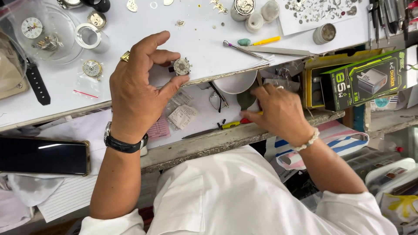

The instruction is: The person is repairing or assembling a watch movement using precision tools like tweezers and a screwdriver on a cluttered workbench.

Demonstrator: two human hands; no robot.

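Observation:
My left hand (137,93), with a gold ring and a black wristwatch, pinches a small round watch movement (181,66) between thumb and fingers over the edge of the white worktop (130,30). My right hand (281,112), wearing a bead bracelet, reaches down into the lower shelf beside a white bowl (237,82) and a dark green pad. Its fingers are curled and blurred; what they hold is hidden. A yellow-and-red handled screwdriver (220,127) lies just left of that hand.
On the worktop lie tweezers (283,51), a pin tool (244,50), small containers (254,19), watch dials, a black strap (37,85) and a sheet with several tiny parts (318,11). A black phone (43,156) rests at left. A green-and-black box (368,80) stands at right.

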